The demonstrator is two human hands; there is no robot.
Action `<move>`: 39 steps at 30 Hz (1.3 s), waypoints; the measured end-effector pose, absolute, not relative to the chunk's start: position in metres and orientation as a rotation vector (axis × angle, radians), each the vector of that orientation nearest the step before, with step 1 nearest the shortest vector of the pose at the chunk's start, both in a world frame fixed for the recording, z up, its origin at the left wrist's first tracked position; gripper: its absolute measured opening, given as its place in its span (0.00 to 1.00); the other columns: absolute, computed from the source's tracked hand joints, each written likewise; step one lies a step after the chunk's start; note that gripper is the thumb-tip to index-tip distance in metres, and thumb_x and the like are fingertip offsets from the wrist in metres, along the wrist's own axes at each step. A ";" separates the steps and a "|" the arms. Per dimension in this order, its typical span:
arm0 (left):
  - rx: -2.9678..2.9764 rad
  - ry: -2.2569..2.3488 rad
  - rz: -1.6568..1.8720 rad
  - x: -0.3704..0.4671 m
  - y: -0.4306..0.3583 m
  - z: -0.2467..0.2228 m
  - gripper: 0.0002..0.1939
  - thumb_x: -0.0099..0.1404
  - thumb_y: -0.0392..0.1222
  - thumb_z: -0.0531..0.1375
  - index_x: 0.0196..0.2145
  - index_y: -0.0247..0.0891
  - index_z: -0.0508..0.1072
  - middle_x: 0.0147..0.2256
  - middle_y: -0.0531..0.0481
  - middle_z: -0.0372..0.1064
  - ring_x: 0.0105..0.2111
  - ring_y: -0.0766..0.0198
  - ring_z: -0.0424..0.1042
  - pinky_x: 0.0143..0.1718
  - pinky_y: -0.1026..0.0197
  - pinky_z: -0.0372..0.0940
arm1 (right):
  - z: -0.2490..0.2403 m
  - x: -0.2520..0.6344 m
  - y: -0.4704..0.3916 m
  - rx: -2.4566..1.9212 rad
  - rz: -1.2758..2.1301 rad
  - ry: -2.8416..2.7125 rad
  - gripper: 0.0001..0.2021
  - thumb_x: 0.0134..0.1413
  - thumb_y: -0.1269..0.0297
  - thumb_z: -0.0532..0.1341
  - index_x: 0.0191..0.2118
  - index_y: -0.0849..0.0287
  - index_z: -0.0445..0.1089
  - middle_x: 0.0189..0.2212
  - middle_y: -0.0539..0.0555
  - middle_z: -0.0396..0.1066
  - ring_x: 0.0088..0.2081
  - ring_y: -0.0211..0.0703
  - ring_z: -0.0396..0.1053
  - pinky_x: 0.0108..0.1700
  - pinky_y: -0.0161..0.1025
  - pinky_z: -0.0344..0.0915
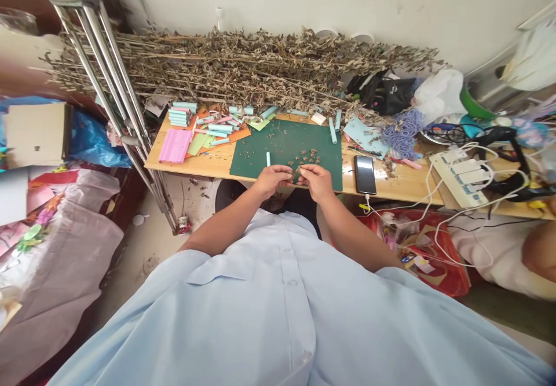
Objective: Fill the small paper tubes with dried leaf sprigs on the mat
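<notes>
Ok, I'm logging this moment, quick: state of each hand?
Left hand: fingers closed, seemingly pinching dried leaf.
Right hand: fingers closed, seemingly pinching dried leaf too.

The lighting is bright and soft, with its source out of view. Beyond the mat [256, 140], the pale wall [278, 4] is nearly washed out, and the stalks [243, 65] look slightly smeared. Right of the mat, white glare [380, 171] sits on the table [217, 167] just beside the dark-screened phone [365, 173]. Left of the mat, bright streaks run down the crutch [104, 65], which the wide lens stretches. Farther left, the cloth [82, 218] looks soft and warped. Below the mat's near edge it is darker. The bits [313, 154] on the mat lack fine detail.
</notes>
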State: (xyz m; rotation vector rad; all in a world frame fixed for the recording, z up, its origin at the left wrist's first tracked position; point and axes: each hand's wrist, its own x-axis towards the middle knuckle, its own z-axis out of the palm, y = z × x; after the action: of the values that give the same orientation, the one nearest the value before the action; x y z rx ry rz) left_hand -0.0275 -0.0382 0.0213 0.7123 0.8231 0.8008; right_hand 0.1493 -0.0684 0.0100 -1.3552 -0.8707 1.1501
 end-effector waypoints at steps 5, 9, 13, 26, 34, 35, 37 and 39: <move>0.723 0.872 0.790 -0.029 -0.041 0.022 0.16 0.54 0.32 0.71 0.40 0.29 0.77 0.28 0.50 0.76 0.26 0.66 0.76 0.34 0.60 0.73 | 0.006 0.173 -0.063 -1.451 1.062 -0.916 0.19 0.45 0.45 0.70 0.37 0.54 0.75 0.23 0.48 0.72 0.25 0.42 0.72 0.29 0.44 0.77; 0.737 0.892 0.790 -0.035 -0.045 0.019 0.16 0.54 0.33 0.72 0.41 0.29 0.77 0.30 0.47 0.78 0.27 0.66 0.76 0.34 0.61 0.74 | 0.001 0.201 -0.062 -1.695 0.872 -1.045 0.18 0.46 0.48 0.69 0.37 0.57 0.79 0.27 0.52 0.77 0.27 0.45 0.74 0.30 0.44 0.76; 0.757 0.894 0.801 -0.035 -0.051 0.015 0.14 0.54 0.34 0.72 0.39 0.29 0.78 0.30 0.46 0.78 0.28 0.65 0.77 0.34 0.61 0.74 | -0.001 0.208 -0.062 -1.811 0.686 -1.341 0.12 0.51 0.53 0.67 0.36 0.55 0.81 0.29 0.53 0.79 0.32 0.48 0.76 0.39 0.46 0.76; 1.812 1.443 0.839 -0.087 0.010 0.027 0.14 0.63 0.32 0.62 0.46 0.37 0.81 0.45 0.40 0.76 0.49 0.51 0.74 0.56 0.52 0.68 | -0.011 0.194 -0.074 -1.745 0.769 -1.380 0.14 0.52 0.53 0.65 0.38 0.55 0.81 0.31 0.53 0.80 0.31 0.49 0.77 0.39 0.48 0.75; 2.303 1.550 0.366 -0.108 0.021 0.040 0.20 0.64 0.31 0.60 0.53 0.36 0.79 0.55 0.31 0.68 0.57 0.40 0.68 0.63 0.41 0.61 | -0.004 0.176 -0.076 -1.686 0.880 -1.234 0.17 0.49 0.48 0.68 0.37 0.56 0.81 0.26 0.53 0.78 0.29 0.48 0.77 0.32 0.44 0.76; 2.311 1.549 0.464 -0.103 0.016 0.042 0.22 0.64 0.32 0.62 0.56 0.38 0.78 0.59 0.32 0.66 0.60 0.39 0.66 0.65 0.41 0.59 | -0.003 0.174 -0.076 -1.675 0.888 -1.224 0.17 0.49 0.48 0.68 0.36 0.56 0.80 0.26 0.53 0.78 0.29 0.48 0.77 0.31 0.44 0.75; 2.255 1.495 0.688 -0.088 0.003 0.043 0.23 0.65 0.35 0.63 0.58 0.39 0.76 0.62 0.33 0.64 0.62 0.40 0.64 0.66 0.41 0.59 | -0.002 0.170 -0.075 -1.663 0.900 -1.204 0.17 0.49 0.47 0.68 0.36 0.55 0.80 0.25 0.52 0.77 0.28 0.48 0.76 0.31 0.43 0.76; 2.095 1.325 0.816 -0.065 -0.011 0.039 0.19 0.68 0.38 0.62 0.56 0.38 0.78 0.57 0.35 0.70 0.58 0.45 0.69 0.63 0.46 0.63 | -0.002 0.166 -0.074 -1.663 0.898 -1.194 0.17 0.49 0.48 0.67 0.37 0.55 0.80 0.25 0.52 0.77 0.28 0.48 0.76 0.31 0.44 0.76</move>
State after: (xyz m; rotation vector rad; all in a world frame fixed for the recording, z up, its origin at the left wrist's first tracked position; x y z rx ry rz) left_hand -0.0648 -0.0109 0.0393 2.0953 1.3254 0.8161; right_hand 0.1665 -0.0739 -0.0020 -1.6631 -1.1945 0.8976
